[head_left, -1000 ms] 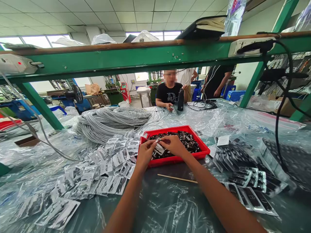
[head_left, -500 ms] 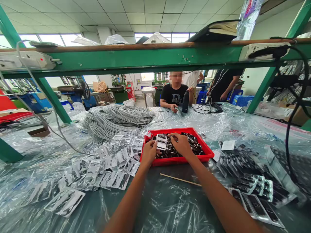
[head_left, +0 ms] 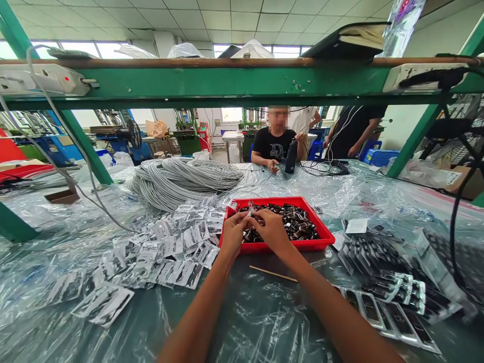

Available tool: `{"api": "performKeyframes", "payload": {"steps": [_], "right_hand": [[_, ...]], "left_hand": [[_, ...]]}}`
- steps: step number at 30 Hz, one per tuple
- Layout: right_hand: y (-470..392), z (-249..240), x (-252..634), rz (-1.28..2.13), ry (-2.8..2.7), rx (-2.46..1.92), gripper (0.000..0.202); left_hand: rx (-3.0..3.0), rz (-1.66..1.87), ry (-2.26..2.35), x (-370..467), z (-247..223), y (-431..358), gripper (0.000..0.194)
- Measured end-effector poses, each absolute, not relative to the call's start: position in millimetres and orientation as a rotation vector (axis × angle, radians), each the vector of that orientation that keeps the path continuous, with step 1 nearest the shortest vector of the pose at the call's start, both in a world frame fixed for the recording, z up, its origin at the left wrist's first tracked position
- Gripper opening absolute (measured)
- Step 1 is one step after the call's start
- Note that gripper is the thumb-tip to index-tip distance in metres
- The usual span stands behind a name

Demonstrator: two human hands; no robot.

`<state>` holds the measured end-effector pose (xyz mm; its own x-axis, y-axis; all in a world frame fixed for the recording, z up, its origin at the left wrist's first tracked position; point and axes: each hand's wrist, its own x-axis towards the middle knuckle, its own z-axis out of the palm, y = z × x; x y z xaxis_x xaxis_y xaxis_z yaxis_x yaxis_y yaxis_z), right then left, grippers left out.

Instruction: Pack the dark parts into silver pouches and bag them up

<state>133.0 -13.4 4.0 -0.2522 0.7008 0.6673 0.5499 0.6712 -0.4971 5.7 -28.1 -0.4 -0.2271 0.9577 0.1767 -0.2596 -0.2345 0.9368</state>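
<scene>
My left hand [head_left: 235, 232] and my right hand [head_left: 270, 229] meet over the near left part of a red tray [head_left: 291, 246]. Between their pinched fingertips they hold a small clear plastic packet [head_left: 250, 209], seen nearly edge-on. Many small dark brown pieces [head_left: 300, 222] fill the tray. To the left lies a spread pile of flat clear packets [head_left: 166, 252] with dark and white contents. A thin wooden stick [head_left: 272, 273] rests on the table in front of the tray.
A big coil of grey cable [head_left: 185, 181] lies behind the packets. Black parts in clear trays [head_left: 397, 322] are at the right. Across the table a person [head_left: 275, 143] sits near a black bottle [head_left: 291, 157]. A green shelf beam [head_left: 227, 83] crosses above.
The packet was flat and facing me; now it is turned nearly edge-on or folded. My right hand has moved left and down, and both hands' fingertips now meet at it.
</scene>
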Motion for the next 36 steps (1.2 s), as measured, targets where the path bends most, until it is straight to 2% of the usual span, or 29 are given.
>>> {"api": "performKeyframes", "payload": {"steps": [5,8,11,15,18,22,24,27,29,33,36], "right_hand": [[-7.3,8.3,144.6,0.424,-1.887,-0.975,0.015],[-0.1,8.8,153.6,0.533,-1.867,-0.977,0.019],[5.1,14.1,159.8,0.459,-1.814,-0.977,0.024],[-3.4,35.3,168.5,0.241,-1.878,-0.983,0.033],[-22.8,48.2,180.0,0.342,-2.169,-0.994,0.03],[-57.5,33.5,192.7,0.446,-2.675,-1.069,0.019],[-75.9,14.4,193.8,0.239,-2.774,-1.209,0.014],[-105.0,-13.3,192.1,-0.119,-2.816,-1.416,0.024],[-125.8,-22.1,195.2,-0.195,-2.862,-1.448,0.031],[-161.7,-10.0,230.7,-0.097,-2.881,-1.422,0.023],[-172.6,5.0,280.9,-0.057,-2.655,-1.77,0.032]], "left_hand": [[1.203,1.552,1.187,0.4,3.9,-27.0,0.041],[1.213,1.569,1.352,-12.8,9.1,-24.2,0.029],[1.187,1.649,1.568,-38.8,20.2,-24.9,0.018],[1.166,1.825,1.967,-81.6,43.0,-36.2,0.031],[1.177,1.99,2.256,-104.1,56.1,-46.1,0.037],[1.274,1.973,2.224,-113.3,59.3,-50.7,0.027],[1.353,1.916,2.163,-110.5,58.2,-49.7,0.024],[1.484,1.842,2.054,-99.7,58.9,-48.2,0.023],[1.559,1.802,2.01,-89.5,61.4,-48.8,0.025],[1.805,1.611,1.947,-65.0,69.8,-55.1,0.025],[1.994,1.461,1.863,-45.3,80.9,-66.3,0.026]]}}
